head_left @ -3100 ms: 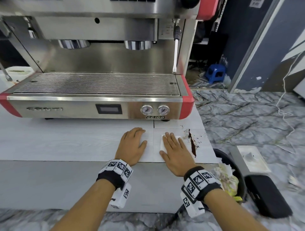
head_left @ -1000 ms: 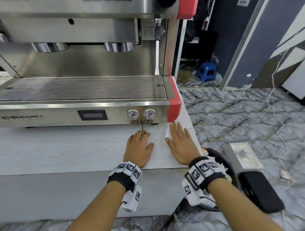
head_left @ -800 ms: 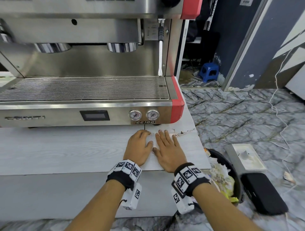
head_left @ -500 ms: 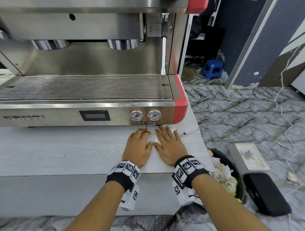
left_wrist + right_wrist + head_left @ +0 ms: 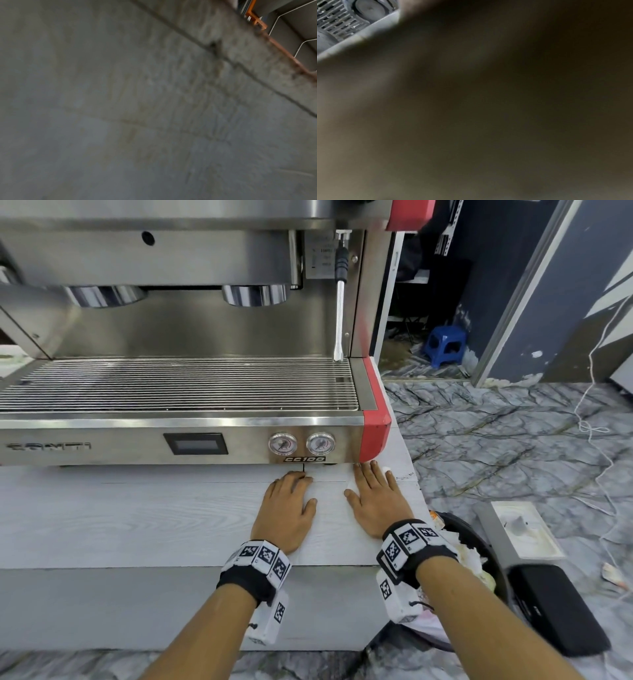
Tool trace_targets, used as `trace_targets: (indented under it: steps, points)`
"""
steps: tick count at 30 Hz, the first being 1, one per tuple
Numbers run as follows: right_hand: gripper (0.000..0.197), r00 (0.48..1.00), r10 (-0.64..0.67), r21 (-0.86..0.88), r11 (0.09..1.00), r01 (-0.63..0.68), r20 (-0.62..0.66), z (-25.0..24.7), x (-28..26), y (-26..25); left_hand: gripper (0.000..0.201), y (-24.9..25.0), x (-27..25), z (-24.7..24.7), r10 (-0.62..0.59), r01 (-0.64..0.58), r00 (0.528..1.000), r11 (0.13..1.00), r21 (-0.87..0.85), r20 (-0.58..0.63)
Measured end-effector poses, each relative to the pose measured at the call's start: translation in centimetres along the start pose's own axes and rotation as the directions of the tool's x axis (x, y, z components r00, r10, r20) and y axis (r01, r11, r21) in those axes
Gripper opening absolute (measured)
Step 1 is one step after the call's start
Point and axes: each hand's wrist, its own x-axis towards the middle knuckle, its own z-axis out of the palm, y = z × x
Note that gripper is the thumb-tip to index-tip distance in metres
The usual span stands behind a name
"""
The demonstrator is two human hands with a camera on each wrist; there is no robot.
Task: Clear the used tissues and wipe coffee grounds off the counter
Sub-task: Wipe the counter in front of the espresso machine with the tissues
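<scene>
In the head view both hands lie flat on the pale wood-grain counter [image 5: 137, 515] just before the espresso machine. My right hand [image 5: 375, 494] presses a white tissue [image 5: 350, 485] onto the counter near its right edge; only slivers of the tissue show beside the fingers. A faint trace of coffee grounds [image 5: 404, 477] remains by the counter's right edge. My left hand [image 5: 291, 501] rests flat on the bare counter, fingers straight. Both wrist views are dark and blurred and show neither hand.
The steel and red espresso machine [image 5: 191, 392] fills the back of the counter, its steam wand [image 5: 339, 302] hanging at the right. A black bin [image 5: 479, 570] with rubbish stands on the marble floor beside the counter's right end, next to a white tray [image 5: 520, 529] and a black case [image 5: 555, 611].
My right hand has slid the tissue left against the left hand and back right toward the counter edge. The thick streak of grounds seen earlier is now only a faint trace. The left hand stayed put.
</scene>
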Motion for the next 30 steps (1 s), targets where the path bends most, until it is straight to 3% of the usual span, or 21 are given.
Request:
trace_targets:
  steps: [13,17,25,30]
  points:
    - [0.066,0.966,0.211,0.019,0.976,-0.216,0.148,-2.3,-0.8,6.1,0.056,0.1,-0.1,-0.1,-0.005,0.005,1.000,1.000,0.007,0.011]
    - [0.066,0.953,0.266,0.056,0.960,-0.276,0.143,-3.6,-1.1,7.7,0.055,0.0,-0.2,0.0,-0.003,0.003,1.000,1.000,0.002,0.013]
    - [0.064,0.985,0.078,0.009,0.997,-0.080,0.151,-6.9,-0.2,5.6,0.048,0.0,-0.1,0.0,-0.008,0.008,1.000,1.000,-0.006,0.007]
    - [0.064,0.980,-0.045,-0.089,0.994,0.063,0.194,-5.7,1.2,3.8,0.047,0.1,-0.1,0.0,-0.006,0.006,1.000,1.000,-0.011,0.002]
